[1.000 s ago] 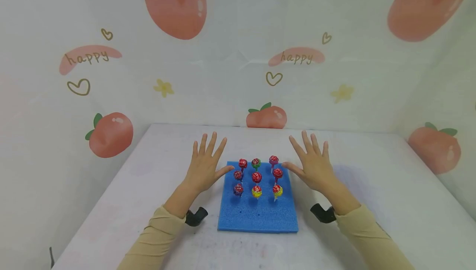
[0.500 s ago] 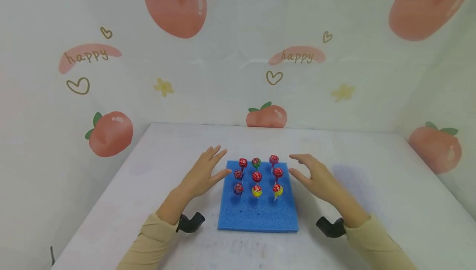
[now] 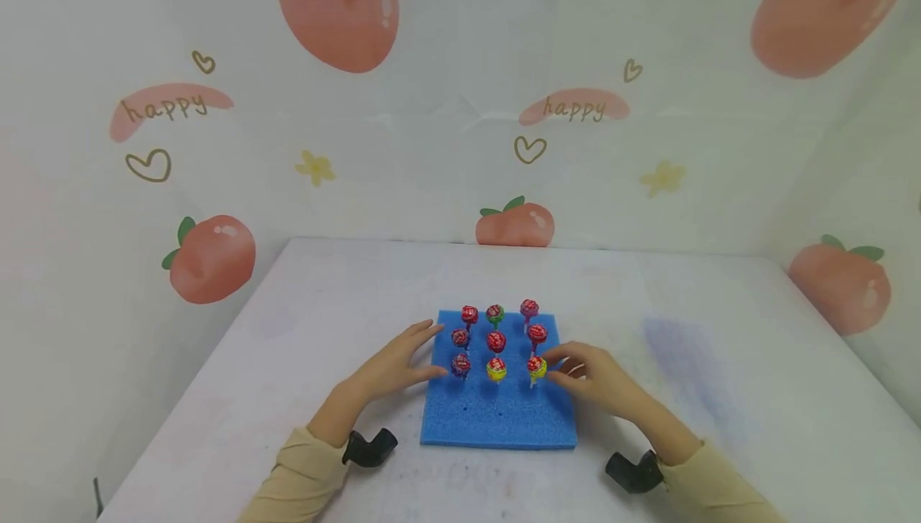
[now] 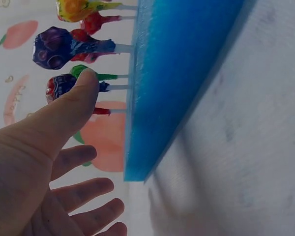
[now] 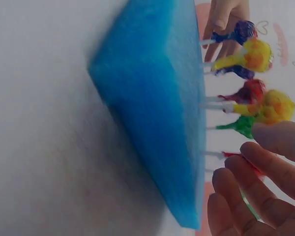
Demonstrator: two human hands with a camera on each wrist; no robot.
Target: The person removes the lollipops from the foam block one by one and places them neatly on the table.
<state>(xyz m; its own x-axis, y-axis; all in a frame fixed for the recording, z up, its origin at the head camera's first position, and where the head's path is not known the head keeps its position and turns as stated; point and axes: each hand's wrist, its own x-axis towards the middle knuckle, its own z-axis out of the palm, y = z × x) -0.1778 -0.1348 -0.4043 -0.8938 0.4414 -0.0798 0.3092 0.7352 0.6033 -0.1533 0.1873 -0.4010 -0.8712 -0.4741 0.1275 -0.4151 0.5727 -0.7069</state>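
A blue foam board (image 3: 496, 431) lies on the table, with several wrapped lollipops standing upright in it in rows. My right hand (image 3: 600, 379) is at the board's right edge, thumb and fingers curved beside the front-right yellow lollipop (image 3: 536, 368). In the right wrist view, the thumb tip lies close to that yellow lollipop (image 5: 275, 106); whether it touches cannot be told. Fingers spread, my left hand (image 3: 392, 363) hovers at the board's left edge and holds nothing. Its thumb is near the front-left purple lollipop (image 3: 460, 365), in the left wrist view slightly apart from that purple lollipop (image 4: 51, 47).
Another yellow lollipop (image 3: 496, 369) stands in the middle of the front row. Two small holes show in the board's front part. A white table (image 3: 345, 283) surrounds the board, with a fruit-printed backdrop (image 3: 446, 163) behind. Black wrist mounts (image 3: 370, 449) hang below both wrists.
Both hands have come down from a raised, spread pose to the board's sides. The right hand moved inward to the front-right lollipop, its fingers curving. The lollipops and board stay in place.
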